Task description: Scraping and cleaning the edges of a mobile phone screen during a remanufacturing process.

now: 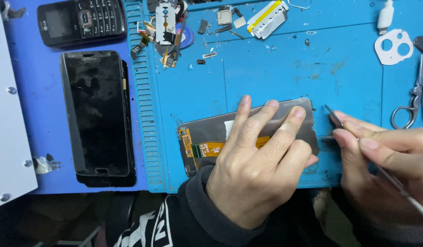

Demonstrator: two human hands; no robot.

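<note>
Under the left hand (255, 160), pressed flat with fingers spread, a detached phone screen panel (207, 132) lies back-up on the blue work mat (275, 68), its orange flex cable (207, 148) showing; the right hand (385, 160), just beside the panel's edge, pinches thin metal tweezers (334, 116). Farther left of the hands lie a stacked black smartphone (97, 114) and a keypad phone (81, 20); beyond the fingers, razor blades (165, 23) and small parts, with scissors (415, 98) beyond the right hand.
</note>
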